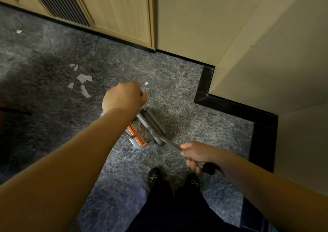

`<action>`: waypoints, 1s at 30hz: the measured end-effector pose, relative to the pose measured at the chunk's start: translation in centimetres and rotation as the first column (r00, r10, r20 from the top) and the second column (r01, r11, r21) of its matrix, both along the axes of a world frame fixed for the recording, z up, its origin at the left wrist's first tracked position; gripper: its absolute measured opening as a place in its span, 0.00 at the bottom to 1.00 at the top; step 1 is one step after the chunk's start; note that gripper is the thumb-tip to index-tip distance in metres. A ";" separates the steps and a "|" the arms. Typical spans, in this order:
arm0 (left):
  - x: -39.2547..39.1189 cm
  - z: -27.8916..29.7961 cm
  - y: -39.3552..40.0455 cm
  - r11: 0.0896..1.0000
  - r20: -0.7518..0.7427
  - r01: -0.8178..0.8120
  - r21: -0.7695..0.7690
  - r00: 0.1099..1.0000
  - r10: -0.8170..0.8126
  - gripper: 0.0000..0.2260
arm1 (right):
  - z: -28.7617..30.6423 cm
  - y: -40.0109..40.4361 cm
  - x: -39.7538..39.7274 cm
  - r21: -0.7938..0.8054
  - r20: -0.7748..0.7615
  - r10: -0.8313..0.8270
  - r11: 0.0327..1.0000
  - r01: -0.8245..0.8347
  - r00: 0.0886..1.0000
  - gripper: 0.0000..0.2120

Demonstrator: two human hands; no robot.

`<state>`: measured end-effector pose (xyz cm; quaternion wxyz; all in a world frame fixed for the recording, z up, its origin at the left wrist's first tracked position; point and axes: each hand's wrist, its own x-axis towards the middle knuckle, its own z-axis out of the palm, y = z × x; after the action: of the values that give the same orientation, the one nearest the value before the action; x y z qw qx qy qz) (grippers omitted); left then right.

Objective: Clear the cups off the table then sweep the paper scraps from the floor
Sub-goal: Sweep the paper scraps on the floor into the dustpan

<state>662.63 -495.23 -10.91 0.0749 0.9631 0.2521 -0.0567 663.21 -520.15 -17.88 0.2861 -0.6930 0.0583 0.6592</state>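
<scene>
A grey dustpan (140, 139) with orange comb teeth stands on the grey carpet and holds some paper scraps. A grey broom head (154, 123) rests against it. My right hand (197, 155) grips the broom handle (171, 144) near its black end. My left hand (125, 97) is curled in a fist above the dustpan, apparently around its upright handle, which the hand hides. Several white paper scraps (83, 82) lie on the carpet to the left, one small scrap (145, 83) lies just beyond my left hand, and another scrap (19, 31) lies far left.
Wooden cabinet doors (124, 19) with a vent grille (60, 1) line the far side. A beige wall (266, 72) with black skirting (236, 106) steps out on the right. My dark shoes (154, 176) stand at the bottom. A dark object edge (10, 110) shows at left.
</scene>
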 end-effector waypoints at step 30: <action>-4.9 0.1 4.9 0.979 0.087 -0.193 -0.063 0.976 0.198 0.12 | 3.1 -0.9 0.0 -0.096 0.300 0.163 0.985 -0.141 0.940 0.26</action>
<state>657.75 -490.32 -10.82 0.1176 0.9329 0.3401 -0.0110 663.17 -521.05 -14.73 0.2145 -0.7992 -0.0166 0.5612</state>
